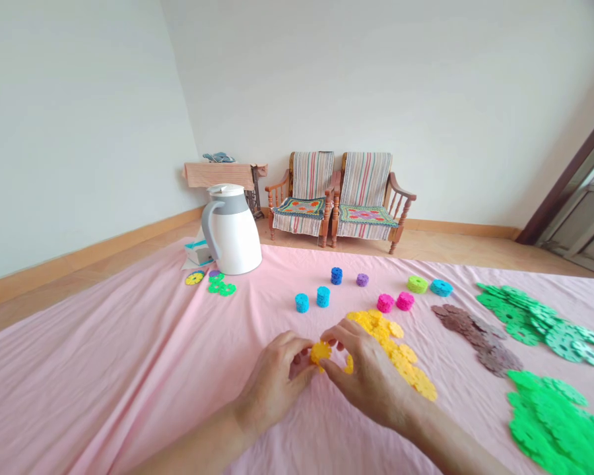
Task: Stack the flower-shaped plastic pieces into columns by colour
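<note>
My left hand (pixel 276 379) and my right hand (pixel 369 373) meet over the pink cloth (pixel 129 369), both pinching a small stack of yellow snowflake discs (pixel 320 352) between fingertips. A second yellow disc (pixel 348 363) shows under my right palm. Just right of my hands lies a loose pile of yellow discs (pixel 400 356). Finished little stacks stand beyond: two light blue (pixel 312 300), a dark blue (pixel 336 275), a purple (pixel 362 280), two pink (pixel 395 302), a lime (pixel 417 284) and a turquoise (pixel 441 287).
A white jug (pixel 231 231) and a tissue box (pixel 198 251) stand at the far left, with a few loose discs (pixel 212 282) beside them. Brown discs (pixel 480 336), mint discs (pixel 539 323) and bright green discs (pixel 554 415) lie at right. Two wooden chairs (pixel 341 198) stand by the wall.
</note>
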Demonstrator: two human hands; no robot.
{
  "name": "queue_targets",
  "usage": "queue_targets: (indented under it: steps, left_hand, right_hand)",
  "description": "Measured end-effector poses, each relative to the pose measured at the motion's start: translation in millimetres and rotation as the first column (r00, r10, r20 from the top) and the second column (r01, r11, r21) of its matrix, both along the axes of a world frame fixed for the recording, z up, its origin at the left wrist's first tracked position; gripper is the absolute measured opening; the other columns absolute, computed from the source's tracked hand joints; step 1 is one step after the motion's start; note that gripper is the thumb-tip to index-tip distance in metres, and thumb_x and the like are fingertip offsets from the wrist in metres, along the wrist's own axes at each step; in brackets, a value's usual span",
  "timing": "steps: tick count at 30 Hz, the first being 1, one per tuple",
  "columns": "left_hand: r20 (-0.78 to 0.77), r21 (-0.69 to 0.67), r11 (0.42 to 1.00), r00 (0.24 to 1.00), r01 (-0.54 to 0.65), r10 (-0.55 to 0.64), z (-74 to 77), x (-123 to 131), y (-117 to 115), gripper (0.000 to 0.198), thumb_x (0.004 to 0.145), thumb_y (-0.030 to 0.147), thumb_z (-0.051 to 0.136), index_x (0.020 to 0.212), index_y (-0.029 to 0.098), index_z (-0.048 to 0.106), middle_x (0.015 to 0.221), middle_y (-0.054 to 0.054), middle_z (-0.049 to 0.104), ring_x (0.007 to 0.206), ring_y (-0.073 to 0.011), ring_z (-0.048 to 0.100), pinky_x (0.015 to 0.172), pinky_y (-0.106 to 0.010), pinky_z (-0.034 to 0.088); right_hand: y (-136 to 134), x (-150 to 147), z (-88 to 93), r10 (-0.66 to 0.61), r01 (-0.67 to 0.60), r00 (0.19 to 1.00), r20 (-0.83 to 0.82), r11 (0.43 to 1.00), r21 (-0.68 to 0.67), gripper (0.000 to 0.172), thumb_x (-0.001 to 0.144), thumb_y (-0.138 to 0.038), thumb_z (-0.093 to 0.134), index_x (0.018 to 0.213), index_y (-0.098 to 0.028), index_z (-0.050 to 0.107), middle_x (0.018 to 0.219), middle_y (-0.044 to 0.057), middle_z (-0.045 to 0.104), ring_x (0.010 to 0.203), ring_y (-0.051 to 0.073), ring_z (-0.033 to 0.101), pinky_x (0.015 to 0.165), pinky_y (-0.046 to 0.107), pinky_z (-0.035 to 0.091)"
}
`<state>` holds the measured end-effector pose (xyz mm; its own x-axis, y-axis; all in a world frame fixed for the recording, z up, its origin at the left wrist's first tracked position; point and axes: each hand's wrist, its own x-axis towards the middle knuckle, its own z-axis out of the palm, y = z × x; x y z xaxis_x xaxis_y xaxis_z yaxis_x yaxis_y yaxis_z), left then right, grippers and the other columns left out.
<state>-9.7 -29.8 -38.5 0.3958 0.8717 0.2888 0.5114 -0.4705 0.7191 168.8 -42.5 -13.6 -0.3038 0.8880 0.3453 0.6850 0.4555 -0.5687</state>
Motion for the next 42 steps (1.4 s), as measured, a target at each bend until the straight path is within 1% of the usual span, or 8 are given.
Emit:
queue_targets:
  steps: [6,10,14,17,21,26,33,42]
  left_hand:
    - [0.006,0.001,1.000,1.000,0.000,0.000,-0.6,0,0,0.014,0.082,0.018,0.060,0.095,0.021,0.065,0.087,-0.002,0.061,0.080,-0.0177,0.058,0.072,-0.027,0.045]
    - [0.006,-0.006,1.000,1.000,-0.001,0.002,-0.1,0,1,0.013,0.082,0.019,0.061,0.094,0.021,0.064,0.087,-0.002,0.060,0.080,-0.0173,0.058,0.073,-0.027,0.045]
    - [-0.002,-0.022,1.000,1.000,-0.002,0.002,-1.0,0,0,0.016,0.080,0.016,0.062,0.094,0.022,0.065,0.087,-0.001,0.059,0.082,-0.0163,0.057,0.073,-0.025,0.044]
    - [-0.003,-0.017,1.000,1.000,-0.001,0.000,-2.8,0,1,0.018,0.079,0.013,0.062,0.094,0.023,0.065,0.087,0.000,0.059,0.083,-0.0160,0.057,0.073,-0.025,0.044]
    - [0.005,-0.003,1.000,1.000,-0.002,0.002,-4.2,0,2,0.021,0.078,0.012,0.063,0.096,0.022,0.065,0.087,-0.001,0.060,0.082,-0.0162,0.057,0.074,-0.025,0.044]
    - [-0.005,-0.007,1.000,1.000,0.004,-0.004,-3.0,0,2,0.020,0.079,0.012,0.063,0.096,0.022,0.065,0.088,-0.001,0.060,0.082,-0.0162,0.057,0.075,-0.025,0.044]
    - [-0.024,-0.003,1.000,1.000,0.003,-0.004,-3.6,-1,2,0.019,0.078,0.013,0.064,0.095,0.022,0.065,0.087,-0.001,0.060,0.083,-0.0162,0.057,0.076,-0.025,0.044]
    - [-0.010,0.006,1.000,1.000,-0.001,0.001,-4.2,0,2,0.020,0.077,0.013,0.064,0.095,0.021,0.065,0.087,-0.002,0.060,0.082,-0.0168,0.057,0.075,-0.026,0.044]
  right_hand:
    - [2,-1,-6.0,0.004,-0.004,1.000,0.007,1.000,0.015,0.010,0.080,-0.021,0.058,0.089,-0.021,0.061,0.086,0.004,0.060,0.084,0.020,0.055,0.074,0.034,0.044]
    - [6,5,-2.8,-0.006,0.007,0.999,-0.037,1.000,0.017,0.014,0.081,-0.027,0.058,0.093,-0.021,0.062,0.088,0.004,0.061,0.080,0.018,0.057,0.071,0.032,0.045]
    - [27,27,1.6,-0.156,0.160,0.985,-0.068,0.985,0.069,0.013,0.083,-0.024,0.051,0.086,-0.019,0.062,0.081,0.004,0.062,0.072,0.016,0.058,0.065,0.029,0.045]
    - [47,47,0.0,-0.280,0.278,0.960,0.008,0.956,0.090,0.015,0.081,-0.019,0.050,0.084,-0.017,0.064,0.080,0.005,0.063,0.072,0.017,0.059,0.065,0.029,0.045]
    - [65,60,-4.0,-0.245,0.234,0.940,0.239,0.970,0.074,0.020,0.078,-0.018,0.053,0.093,-0.016,0.067,0.089,0.008,0.066,0.086,0.021,0.059,0.075,0.032,0.044]
    - [73,54,-2.1,-0.165,0.187,0.868,0.468,0.982,-0.001,0.027,0.076,-0.023,0.058,0.099,-0.014,0.069,0.096,0.012,0.068,0.096,0.026,0.056,0.080,0.034,0.042]
    - [80,48,-1.9,-0.157,0.190,0.840,0.520,0.982,-0.011,0.018,0.073,-0.021,0.060,0.085,-0.016,0.071,0.088,0.011,0.068,0.089,0.025,0.058,0.075,0.034,0.040]
    - [54,41,2.2,-0.210,0.194,0.847,0.488,0.977,0.084,0.026,0.082,-0.009,0.041,0.088,-0.014,0.066,0.084,0.011,0.065,0.084,0.022,0.057,0.073,0.031,0.038]
